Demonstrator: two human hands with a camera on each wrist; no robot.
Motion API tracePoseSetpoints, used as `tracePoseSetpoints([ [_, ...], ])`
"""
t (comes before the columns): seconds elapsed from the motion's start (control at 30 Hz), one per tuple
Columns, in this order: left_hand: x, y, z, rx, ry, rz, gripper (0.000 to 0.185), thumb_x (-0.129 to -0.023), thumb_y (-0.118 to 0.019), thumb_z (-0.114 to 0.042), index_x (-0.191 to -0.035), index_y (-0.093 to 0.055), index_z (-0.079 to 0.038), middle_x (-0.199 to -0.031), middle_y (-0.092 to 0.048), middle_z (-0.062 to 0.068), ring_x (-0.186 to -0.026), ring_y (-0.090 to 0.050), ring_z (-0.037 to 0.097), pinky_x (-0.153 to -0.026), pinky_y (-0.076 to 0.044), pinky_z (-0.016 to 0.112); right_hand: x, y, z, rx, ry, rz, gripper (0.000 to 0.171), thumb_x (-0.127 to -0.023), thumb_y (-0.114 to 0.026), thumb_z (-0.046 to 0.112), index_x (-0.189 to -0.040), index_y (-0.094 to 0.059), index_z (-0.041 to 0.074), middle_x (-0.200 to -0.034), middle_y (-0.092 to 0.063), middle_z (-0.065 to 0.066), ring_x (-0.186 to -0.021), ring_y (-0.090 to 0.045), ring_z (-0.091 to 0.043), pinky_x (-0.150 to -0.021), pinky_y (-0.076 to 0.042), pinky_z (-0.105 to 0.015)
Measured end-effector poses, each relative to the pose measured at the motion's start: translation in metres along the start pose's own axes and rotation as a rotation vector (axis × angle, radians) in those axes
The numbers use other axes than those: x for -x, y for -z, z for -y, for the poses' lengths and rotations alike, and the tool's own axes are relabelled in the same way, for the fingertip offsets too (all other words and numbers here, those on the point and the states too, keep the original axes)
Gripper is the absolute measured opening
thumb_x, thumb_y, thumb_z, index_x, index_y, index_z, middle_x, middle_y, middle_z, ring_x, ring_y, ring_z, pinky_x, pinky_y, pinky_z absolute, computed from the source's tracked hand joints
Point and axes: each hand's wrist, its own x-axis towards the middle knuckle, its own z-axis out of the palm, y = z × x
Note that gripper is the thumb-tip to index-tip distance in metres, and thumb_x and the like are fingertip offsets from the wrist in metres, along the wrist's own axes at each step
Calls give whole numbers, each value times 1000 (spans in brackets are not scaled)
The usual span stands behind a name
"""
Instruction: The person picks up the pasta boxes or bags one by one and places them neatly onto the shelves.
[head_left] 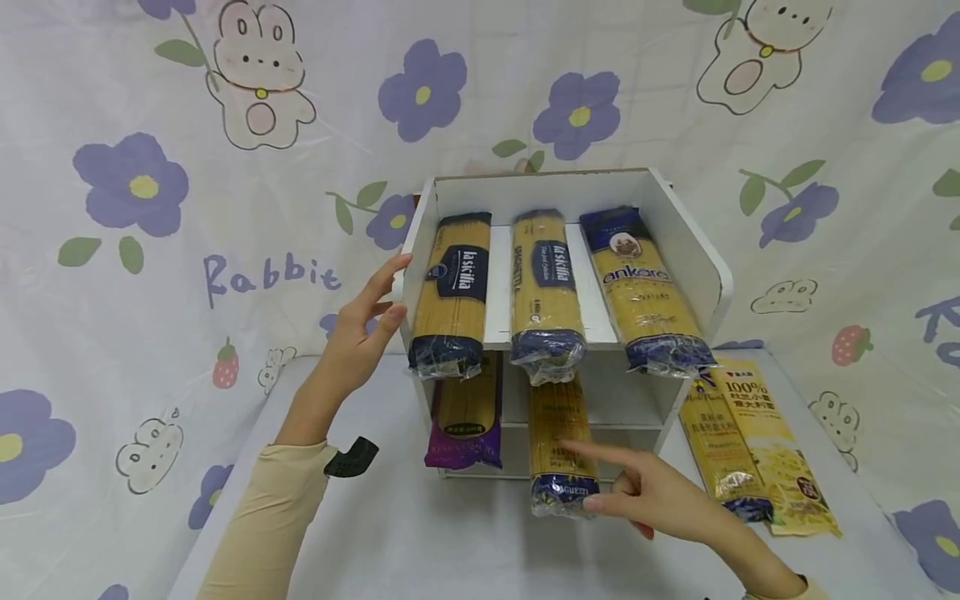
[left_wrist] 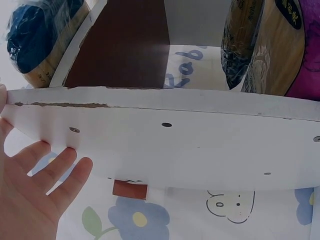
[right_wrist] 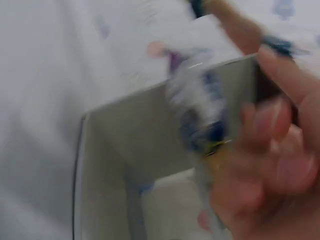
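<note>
My left hand touches the left side panel of a white shelf unit, its fingers spread along the panel in the left wrist view. Near a spaghetti pack with a dark blue end, my right hand has its index finger stretched over the pack and its thumb by the lower corner. This pack juts out of the middle tier. The right wrist view is blurred, so firm contact cannot be told. Left of it lies a purple-ended pasta pack, partly hidden by the tier above.
On the top tier lie a dark-labelled pack, a second spaghetti pack and an ankara pack, their ends overhanging the front edge. Right of the unit, a yellow pasta pack and a narrower pack lie on the white table.
</note>
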Motion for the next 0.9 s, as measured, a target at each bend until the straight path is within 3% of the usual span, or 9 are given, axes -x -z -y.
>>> tracePoseSetpoints([
  [0.07, 0, 0, 0, 3, 3, 0, 55, -103, -44, -49, -155, -31, -35, -162, -33, -5, -144, -40, 36, -109, -46, 55, 5, 3, -1, -231, 136, 184, 52, -103, -49, 11, -153, -35, 5, -59, -59, -20, -40, -49, -19, -48, -52, -29],
  [0.13, 1, 1, 1, 3, 7, -2, 54, -103, -44, -47, -155, -31, -34, -162, -33, -4, -144, -40, 36, -109, -46, 55, 6, 1, -4, -421, 204, 388, 49, -105, -42, 8, -152, -31, -4, -91, -72, -22, -64, -66, -22, -64, -60, -33],
  [0.2, 1, 2, 0, 4, 7, -7, 54, -104, -45, -44, -155, -31, -34, -162, -33, -4, -144, -40, 37, -109, -45, 56, 4, -5, -7, -478, 207, 528, 51, -107, -39, 16, -153, -28, -4, -131, -65, -17, -103, -70, -21, -94, -57, -38],
  [0.23, 0, 2, 0, 6, 5, -9, 53, -104, -45, -43, -155, -31, -34, -162, -33, -5, -144, -41, 36, -109, -45, 55, 3, -8, -9, -474, 189, 558, 53, -107, -40, 21, -154, -27, -1, -145, -56, -12, -121, -63, -21, -104, -52, -40],
  [0.3, 0, 2, 0, 4, 7, -8, 53, -104, -45, -40, -155, -31, -35, -162, -33, -6, -144, -41, 36, -109, -46, 55, 0, -15, -12, -456, 140, 564, 57, -107, -41, 28, -155, -26, 3, -158, -40, -8, -142, -45, -20, -111, -46, -36],
  [0.4, 0, 0, 0, 10, 5, -2, 53, -104, -46, -36, -155, -31, -34, -162, -33, -7, -144, -41, 35, -109, -46, 54, -3, -23, -17, -436, 97, 490, 58, -106, -42, 29, -156, -26, 5, -163, -31, -8, -148, -37, -17, -116, -40, -31],
  [0.57, -1, -1, 1, 17, 1, -6, 52, -104, -47, -35, -154, -32, -34, -161, -34, -6, -143, -42, 35, -109, -46, 54, -7, -27, -19, -392, 83, 390, 51, -106, -43, 22, -154, -33, 8, -162, -35, -6, -146, -39, -9, -115, -39, -25],
  [0.9, 0, -2, 0, -7, 17, -7, 53, -103, -46, -43, -154, -31, -36, -162, -33, -5, -144, -42, 37, -107, -47, 55, -8, -25, -22, -330, 126, 316, 45, -105, -45, 14, -149, -43, 6, -156, -44, -7, -141, -45, -9, -115, -40, -24],
])
